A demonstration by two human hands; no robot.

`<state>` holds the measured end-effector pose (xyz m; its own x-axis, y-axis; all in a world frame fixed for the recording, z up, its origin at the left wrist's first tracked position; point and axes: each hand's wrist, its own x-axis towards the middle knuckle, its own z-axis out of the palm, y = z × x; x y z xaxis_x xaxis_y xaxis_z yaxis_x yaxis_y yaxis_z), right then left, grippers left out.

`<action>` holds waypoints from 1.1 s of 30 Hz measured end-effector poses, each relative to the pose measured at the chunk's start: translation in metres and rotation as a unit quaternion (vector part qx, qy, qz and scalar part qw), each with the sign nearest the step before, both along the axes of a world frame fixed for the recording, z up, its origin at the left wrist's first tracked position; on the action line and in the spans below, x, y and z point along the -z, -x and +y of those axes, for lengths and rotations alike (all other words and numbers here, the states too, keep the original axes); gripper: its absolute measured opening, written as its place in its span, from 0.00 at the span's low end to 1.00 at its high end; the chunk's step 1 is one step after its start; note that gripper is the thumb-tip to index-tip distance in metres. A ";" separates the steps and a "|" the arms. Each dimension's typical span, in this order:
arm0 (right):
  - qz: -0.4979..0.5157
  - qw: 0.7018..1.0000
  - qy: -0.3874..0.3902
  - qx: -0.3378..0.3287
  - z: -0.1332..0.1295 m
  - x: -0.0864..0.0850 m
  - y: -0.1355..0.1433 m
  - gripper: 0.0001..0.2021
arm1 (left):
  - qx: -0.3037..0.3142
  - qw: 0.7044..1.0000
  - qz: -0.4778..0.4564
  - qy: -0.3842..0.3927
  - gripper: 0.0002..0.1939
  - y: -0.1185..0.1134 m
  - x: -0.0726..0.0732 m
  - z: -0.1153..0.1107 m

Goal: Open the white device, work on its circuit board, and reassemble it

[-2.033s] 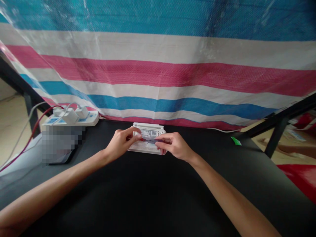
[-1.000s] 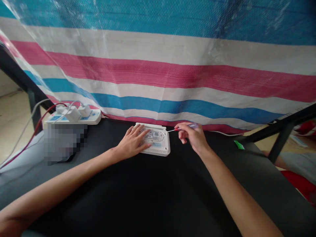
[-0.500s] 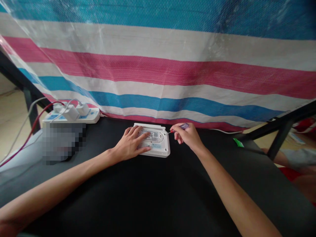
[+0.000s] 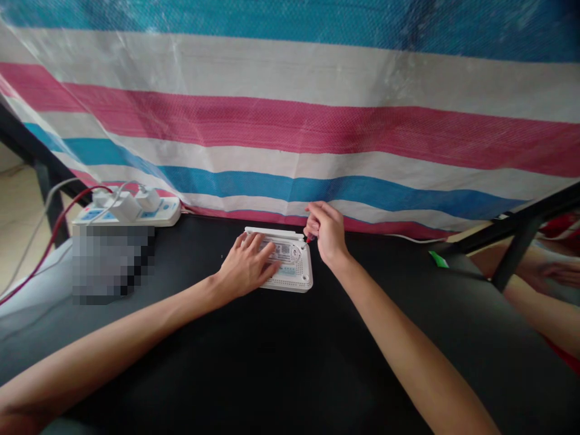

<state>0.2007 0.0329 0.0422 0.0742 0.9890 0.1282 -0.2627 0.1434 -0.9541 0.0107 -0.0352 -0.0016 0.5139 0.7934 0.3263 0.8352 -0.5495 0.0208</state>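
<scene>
A white router [image 4: 296,279] lies on the black table with its vented, labelled underside up and a white antenna bar along its far edge. My left hand [image 4: 247,264] rests on its left part, fingers spread over the label. In my closed right hand [image 4: 328,232] is a screwdriver [image 4: 310,239], held upright over the router's far right corner. Only the red end near its shaft shows clearly; my fingers hide most of the handle. The tip is at or close to the corner hole, but I cannot tell whether it is inside.
At the left stands a white power strip [image 4: 170,214] with plugged-in chargers and cables, a blurred-out object in front of it. A striped plastic sheet [image 4: 290,127] hangs behind the table. A small green packet [image 4: 438,260] lies at the right, where another person's arm [image 4: 544,308] shows.
My right hand has moved left and up, turning the screwdriver from nearly level to upright over the router's corner. My left hand stays on the router, its fingers slightly more bent.
</scene>
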 end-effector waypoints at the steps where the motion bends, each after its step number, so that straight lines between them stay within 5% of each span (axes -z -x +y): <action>1: 0.034 0.999 -0.009 0.015 -0.002 0.001 0.003 0.14 | -0.005 1.000 -0.002 -0.006 0.19 -0.002 0.000 0.000; 5: 0.102 0.992 -0.054 0.056 -0.010 0.009 0.009 0.17 | -0.008 0.998 -0.039 -0.042 0.18 -0.003 0.005 0.000; 18: 0.040 0.987 -0.142 0.058 -0.022 0.025 0.018 0.19 | 0.052 0.987 -0.119 -0.093 0.17 0.004 0.017 0.000; 33: 0.065 0.991 -0.110 0.048 -0.016 0.025 0.012 0.22 | 0.066 0.988 -0.085 -0.111 0.19 0.006 0.021 -0.003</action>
<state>0.1884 0.0168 0.0174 0.1968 0.9257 0.3229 -0.3557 0.3744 -0.8564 0.0048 -0.0381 -0.0224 0.5312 0.6219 0.5754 0.7505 -0.6606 0.0210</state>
